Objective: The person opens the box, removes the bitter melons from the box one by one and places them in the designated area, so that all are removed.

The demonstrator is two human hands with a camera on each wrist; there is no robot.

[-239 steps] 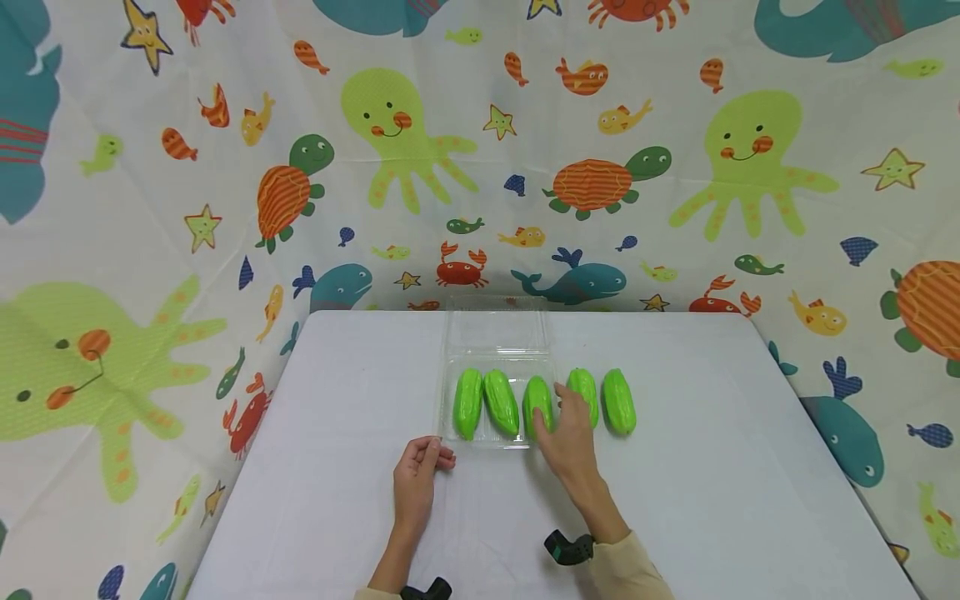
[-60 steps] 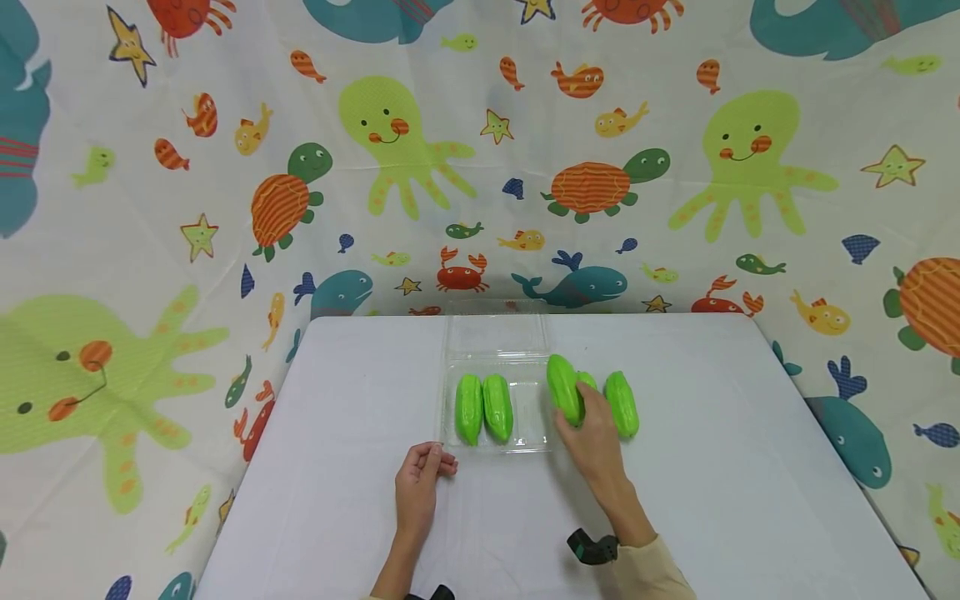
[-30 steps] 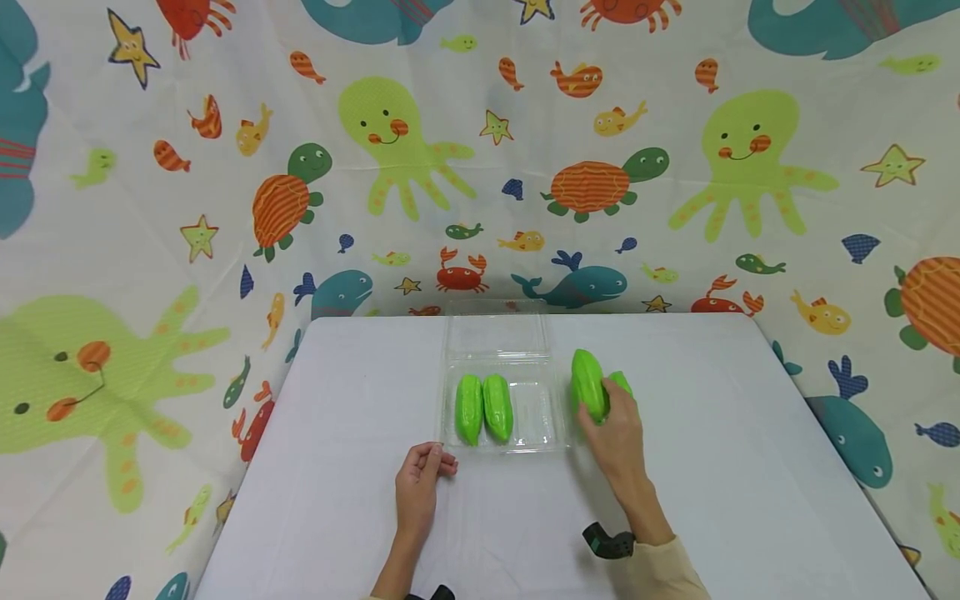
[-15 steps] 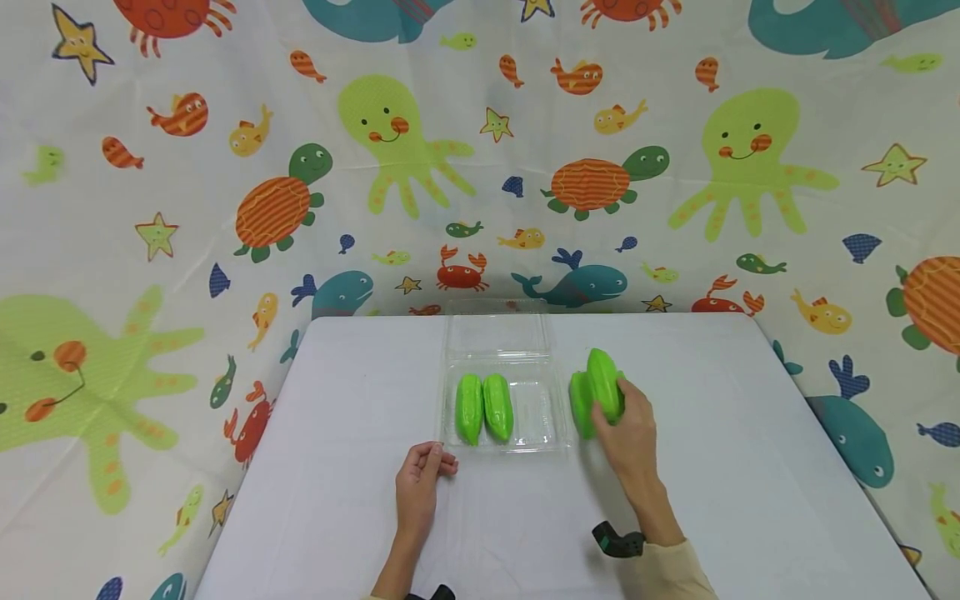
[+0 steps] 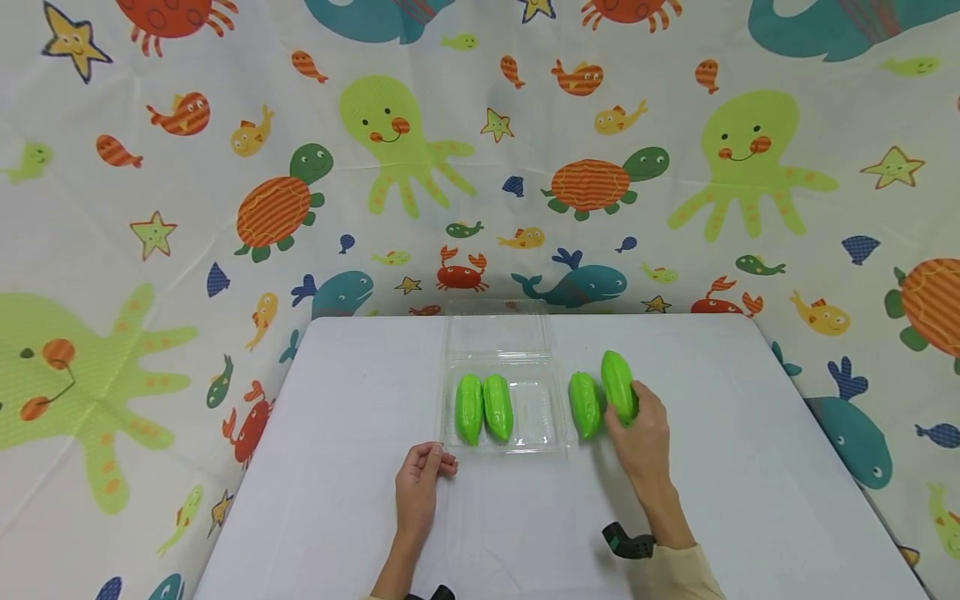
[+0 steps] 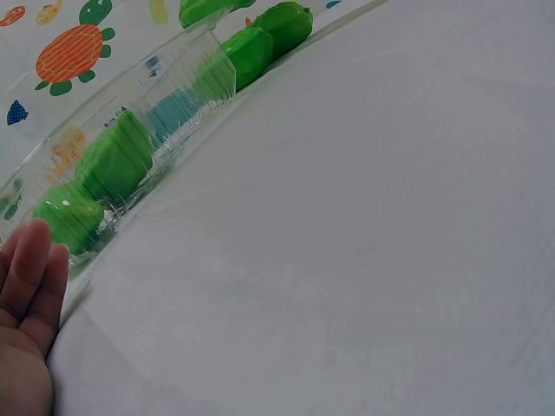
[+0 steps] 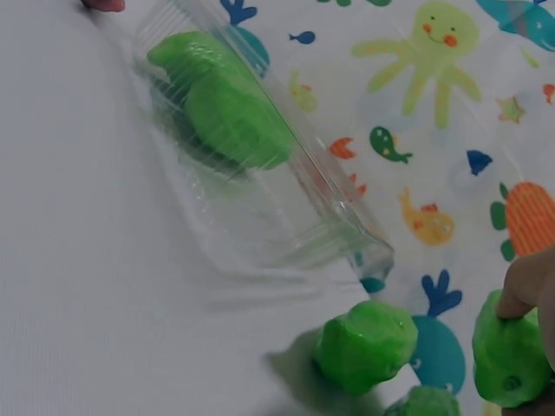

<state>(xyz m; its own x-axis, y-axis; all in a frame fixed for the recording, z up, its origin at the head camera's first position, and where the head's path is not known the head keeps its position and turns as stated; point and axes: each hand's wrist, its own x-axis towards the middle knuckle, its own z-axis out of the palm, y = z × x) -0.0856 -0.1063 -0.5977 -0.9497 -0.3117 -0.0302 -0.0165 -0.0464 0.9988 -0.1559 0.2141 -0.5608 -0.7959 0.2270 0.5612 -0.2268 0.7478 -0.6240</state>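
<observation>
My right hand (image 5: pixel 642 433) grips a plump, bright green ridged vegetable (image 5: pixel 617 379) with tapered ends, thumb on one side and fingers on the other. It is raised right of the clear plastic clamshell box (image 5: pixel 536 417). Just left of it a like vegetable (image 5: pixel 586 405) lies on the table; another (image 7: pixel 425 404) shows low in the right wrist view, hidden behind the held one in the head view. Two more, a left one (image 5: pixel 469 408) and a right one (image 5: pixel 498 407), lie side by side in the box. My left hand (image 5: pixel 420 483), fingers loosely bent, rests at the box's near left corner.
The box lid (image 5: pixel 497 335) stands folded back toward the rear edge of the white-covered table (image 5: pixel 360 383). Behind hangs a cloth (image 5: pixel 480 183) printed with sea animals. A dark wrist camera (image 5: pixel 628 542) sits on my right forearm.
My right hand took the third vegetable out of the box and carried it rightward, past the nearer loose one to above the farther one. The left hand stays by the box corner.
</observation>
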